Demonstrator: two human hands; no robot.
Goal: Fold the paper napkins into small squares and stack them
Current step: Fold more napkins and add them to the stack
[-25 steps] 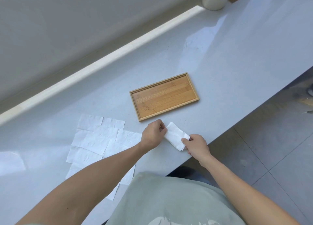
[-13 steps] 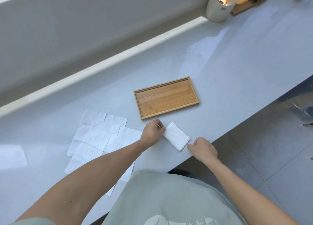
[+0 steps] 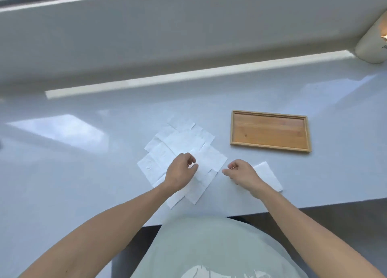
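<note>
Surface: smooth, glossy pale grey countertop (image 3: 83, 173), reflective, with a bright strip of light along its far edge.

Loose pile of unfolded white paper napkins (image 3: 182, 141): thin, soft, lightly creased square sheets, overlapping at varied angles, flat on the countertop in front of the person. Corners fan out to the left and toward the near edge.

Folded white paper napkin (image 3: 267, 176): small, compact rectangle, several layers thick, flat on the countertop to the right of the pile and apart from it, near the front edge. Part of it is hidden behind the right wrist.

Shallow rectangular bamboo tray with a raised rim (image 3: 301, 117): warm wood grain, matte, lying beyond and to the right of the folded napkin, well apart from the pile.

Left hand (image 3: 181, 172): over the near right part of the pile, fingers curled inward, fingertips at the top sheet; whether it actually pinches the paper cannot be told.

Right hand (image 3: 240, 172): between pile and folded napkin, fingers loosely curled, thumb extended toward the pile's edge. It holds nothing visible; the wrist lies across the folded napkin's left side.

Cream rounded container (image 3: 372, 45) at the far right corner, blurred.
</note>
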